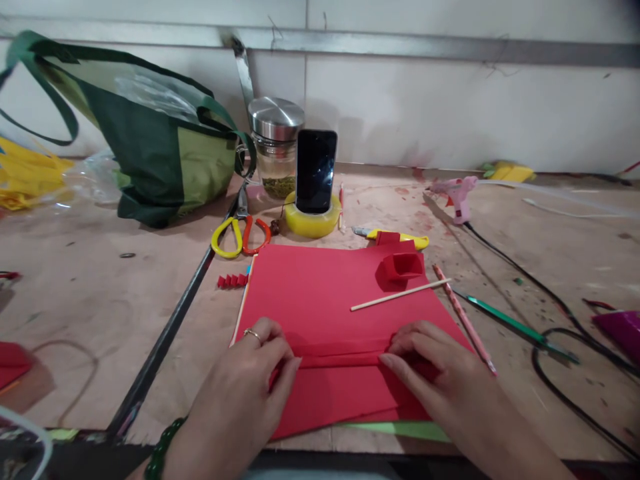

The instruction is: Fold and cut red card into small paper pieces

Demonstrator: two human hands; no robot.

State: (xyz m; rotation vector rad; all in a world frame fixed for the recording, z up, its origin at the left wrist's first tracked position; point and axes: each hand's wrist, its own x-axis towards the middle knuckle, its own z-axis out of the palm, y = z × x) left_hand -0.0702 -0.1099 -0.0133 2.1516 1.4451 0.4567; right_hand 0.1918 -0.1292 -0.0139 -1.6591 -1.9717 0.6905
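Note:
Between my two hands runs a narrow folded strip of red paper, lying across a stack of red paper sheets. My left hand pinches the strip's left end, thumb against curled fingers. At the other end my right hand grips it the same way; the fingertips partly hide the paper. A thin wooden stick rests on the sheets beyond my right hand. Behind the stick sits a small folded red paper piece. Pale green paper shows under the stack's near edge.
Scissors, a phone propped in a tape roll, and a lidded glass jar stand behind the sheets. Rightward lie a yellow cutter, a pencil, a green pen-like tool and a pink glue gun. A green bag is left.

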